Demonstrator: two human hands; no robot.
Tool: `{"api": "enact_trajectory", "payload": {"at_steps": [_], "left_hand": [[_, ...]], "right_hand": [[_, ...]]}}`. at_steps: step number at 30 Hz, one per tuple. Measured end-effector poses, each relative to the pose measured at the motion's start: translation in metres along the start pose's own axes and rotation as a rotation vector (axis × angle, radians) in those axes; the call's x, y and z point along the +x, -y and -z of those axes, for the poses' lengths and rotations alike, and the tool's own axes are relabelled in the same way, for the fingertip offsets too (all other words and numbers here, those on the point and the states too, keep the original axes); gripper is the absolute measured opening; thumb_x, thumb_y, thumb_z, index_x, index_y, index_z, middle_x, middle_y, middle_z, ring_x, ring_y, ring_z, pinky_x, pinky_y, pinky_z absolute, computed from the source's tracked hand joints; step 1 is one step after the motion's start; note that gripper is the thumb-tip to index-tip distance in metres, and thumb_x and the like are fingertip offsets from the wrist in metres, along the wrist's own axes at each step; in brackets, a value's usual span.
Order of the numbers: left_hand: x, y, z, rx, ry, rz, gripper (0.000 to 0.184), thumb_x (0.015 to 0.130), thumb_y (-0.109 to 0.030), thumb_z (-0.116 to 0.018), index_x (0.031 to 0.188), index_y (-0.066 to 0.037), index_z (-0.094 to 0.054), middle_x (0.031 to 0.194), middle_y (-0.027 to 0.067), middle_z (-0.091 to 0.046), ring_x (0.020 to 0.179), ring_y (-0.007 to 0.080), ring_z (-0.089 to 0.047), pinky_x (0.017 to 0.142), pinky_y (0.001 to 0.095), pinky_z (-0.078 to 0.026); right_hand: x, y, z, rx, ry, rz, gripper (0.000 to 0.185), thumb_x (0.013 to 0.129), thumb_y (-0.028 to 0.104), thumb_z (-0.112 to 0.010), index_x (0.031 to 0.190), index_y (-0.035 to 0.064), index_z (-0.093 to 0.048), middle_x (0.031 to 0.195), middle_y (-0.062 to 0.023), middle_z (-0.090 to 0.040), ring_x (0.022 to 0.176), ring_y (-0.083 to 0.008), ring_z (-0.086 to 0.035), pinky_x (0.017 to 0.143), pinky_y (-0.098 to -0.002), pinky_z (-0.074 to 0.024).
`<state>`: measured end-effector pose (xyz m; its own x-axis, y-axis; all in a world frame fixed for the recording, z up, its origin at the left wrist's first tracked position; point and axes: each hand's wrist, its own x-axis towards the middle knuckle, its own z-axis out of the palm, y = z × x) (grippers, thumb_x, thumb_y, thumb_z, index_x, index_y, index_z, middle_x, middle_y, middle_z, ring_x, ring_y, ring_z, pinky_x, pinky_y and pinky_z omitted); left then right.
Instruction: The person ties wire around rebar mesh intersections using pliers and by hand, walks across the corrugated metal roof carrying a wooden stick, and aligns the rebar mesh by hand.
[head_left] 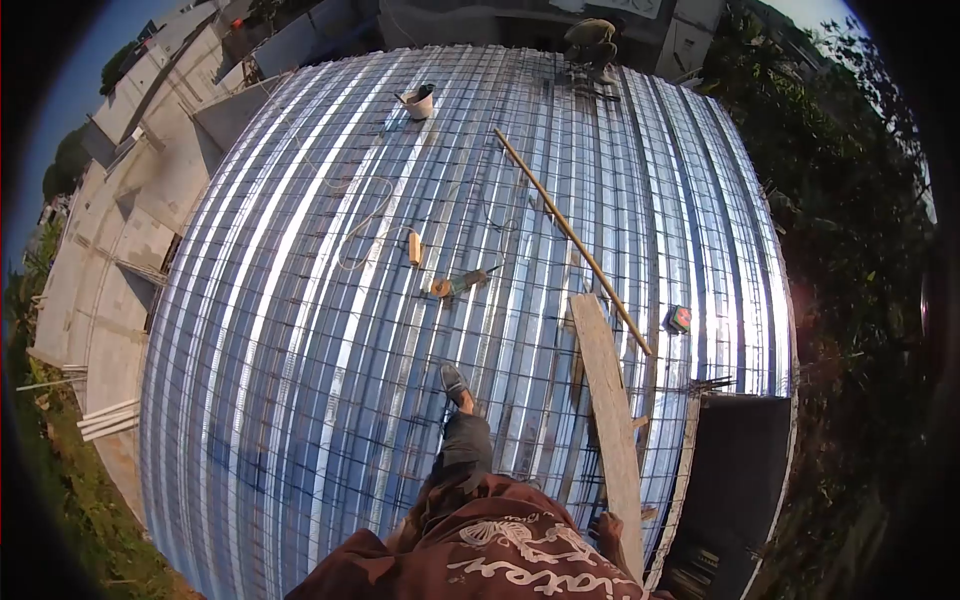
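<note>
My right hand (608, 526) hangs low beside my shirt, at the left edge of a long wooden plank (606, 420). It is small and shaded, and whether its fingers grip the plank cannot be made out. On the other side, only a sliver of my left arm or hand (401, 537) shows past the shirt, its fingers hidden. My shoe (454, 382) stands on steel mesh (300, 330) laid over shiny corrugated metal decking. Ahead lie a power tool (462, 284), probably an angle grinder, and a wooden block (415, 248).
A long pole (575, 240) lies slantwise ahead. Right of it sits a small green and red object (680, 319). A dark rectangular opening (735, 490) is at the lower right. A bucket (419, 103) stands farther off. Another person (592, 45) crouches at the far edge. A cable (372, 215) trails over the mesh.
</note>
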<state>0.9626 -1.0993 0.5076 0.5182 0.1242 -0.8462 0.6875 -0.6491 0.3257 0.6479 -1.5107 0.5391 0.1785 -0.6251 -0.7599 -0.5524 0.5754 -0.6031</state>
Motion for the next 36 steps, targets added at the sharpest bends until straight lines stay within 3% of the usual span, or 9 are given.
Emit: {"api": "enact_trajectory", "payload": {"at_steps": [6, 11, 12, 13, 15, 19, 26, 31, 36], "left_hand": [[0.120, -0.131, 0.040, 1.003, 0.032, -0.722, 0.041, 0.087, -0.042, -0.055, 0.094, -0.004, -0.066, 0.092, 0.0209, -0.069, 0.080, 0.0350, -0.067, 0.074, 0.0510, -0.048], [0.192, -0.333, 0.118, -0.004, 0.084, -0.185, 0.024, 0.089, -0.031, -0.056, 0.099, -0.011, -0.064, 0.072, 0.0050, -0.060, 0.051, 0.0159, -0.054, 0.041, 0.0286, -0.042], [0.206, -0.369, 0.139, -0.093, 0.118, -0.251, 0.031, 0.086, -0.031, -0.052, 0.072, -0.007, -0.067, 0.060, 0.0039, -0.060, 0.052, 0.0148, -0.058, 0.044, 0.0315, -0.044], [0.247, -0.401, 0.151, 0.161, 0.069, -0.317, 0.022, 0.089, -0.028, -0.056, 0.101, -0.011, -0.064, 0.068, 0.0030, -0.059, 0.049, 0.0117, -0.053, 0.037, 0.0267, -0.039], [0.246, -0.481, 0.155, 0.157, -0.165, -0.471, 0.031, 0.084, -0.032, -0.048, 0.079, -0.009, -0.069, 0.064, 0.0069, -0.062, 0.053, 0.0167, -0.060, 0.047, 0.0339, -0.046], [0.256, -0.592, 0.138, 0.109, -0.099, -0.527, 0.030, 0.088, -0.031, -0.053, 0.105, -0.009, -0.065, 0.080, 0.0077, -0.066, 0.062, 0.0146, -0.062, 0.050, 0.0287, -0.048], [0.199, -0.640, 0.025, -0.145, 0.168, -0.366, 0.037, 0.093, -0.034, -0.055, 0.120, -0.008, -0.057, 0.093, 0.0081, -0.066, 0.074, 0.0157, -0.064, 0.057, 0.0268, -0.049], [0.230, -0.522, -0.002, 0.571, -0.055, -0.749, 0.022, 0.091, -0.023, -0.058, 0.101, -0.005, -0.067, 0.080, 0.0066, -0.065, 0.073, 0.0227, -0.064, 0.064, 0.0358, -0.052], [0.221, -0.592, -0.041, 0.529, 0.038, -0.435, 0.025, 0.090, -0.026, -0.059, 0.101, -0.005, -0.068, 0.083, 0.0071, -0.066, 0.077, 0.0210, -0.064, 0.068, 0.0344, -0.052]], "right_hand": [[-0.028, 0.085, -0.123, -0.116, -0.006, -0.127, 0.038, 0.090, 0.026, -0.053, 0.113, -0.0040, -0.058, 0.096, -0.0190, -0.065, 0.077, -0.0294, -0.068, 0.057, -0.0402, -0.0549], [-0.009, 0.161, -0.191, 0.107, -0.114, -0.065, 0.042, 0.093, 0.030, -0.055, 0.121, -0.0004, -0.054, 0.103, -0.0176, -0.065, 0.087, -0.0288, -0.066, 0.068, -0.0386, -0.0536], [-0.007, 0.176, -0.200, 0.125, -0.145, -0.040, 0.041, 0.092, 0.030, -0.056, 0.120, 0.0000, -0.055, 0.102, -0.0158, -0.065, 0.085, -0.0267, -0.067, 0.066, -0.0366, -0.0531], [-0.004, 0.190, -0.208, 0.120, -0.152, -0.038, 0.042, 0.092, 0.031, -0.057, 0.119, -0.0004, -0.055, 0.100, -0.0152, -0.065, 0.085, -0.0261, -0.067, 0.066, -0.0363, -0.0530], [0.004, 0.212, -0.221, 0.120, -0.170, -0.030, 0.042, 0.092, 0.032, -0.057, 0.118, -0.0009, -0.056, 0.099, -0.0146, -0.066, 0.084, -0.0254, -0.067, 0.066, -0.0359, -0.0530], [0.012, 0.225, -0.236, 0.114, -0.188, -0.096, 0.037, 0.093, 0.025, -0.053, 0.118, -0.0020, -0.055, 0.098, -0.0150, -0.066, 0.079, -0.0249, -0.067, 0.060, -0.0326, -0.0512], [0.115, 0.233, -0.221, -0.321, 0.251, -0.023, 0.041, 0.088, 0.033, -0.054, 0.109, -0.0023, -0.061, 0.090, -0.0139, -0.065, 0.076, -0.0221, -0.065, 0.059, -0.0330, -0.0512], [0.218, 0.382, -0.225, -0.138, 0.109, 0.095, 0.042, 0.087, 0.034, -0.055, 0.108, -0.0025, -0.061, 0.089, -0.0134, -0.064, 0.074, -0.0209, -0.065, 0.057, -0.0315, -0.0499], [0.368, 0.636, -0.202, 0.009, -0.147, 0.281, 0.041, 0.093, 0.030, -0.054, 0.122, 0.0015, -0.055, 0.094, -0.0101, -0.064, 0.077, -0.0186, -0.065, 0.059, -0.0292, -0.0494]]}}
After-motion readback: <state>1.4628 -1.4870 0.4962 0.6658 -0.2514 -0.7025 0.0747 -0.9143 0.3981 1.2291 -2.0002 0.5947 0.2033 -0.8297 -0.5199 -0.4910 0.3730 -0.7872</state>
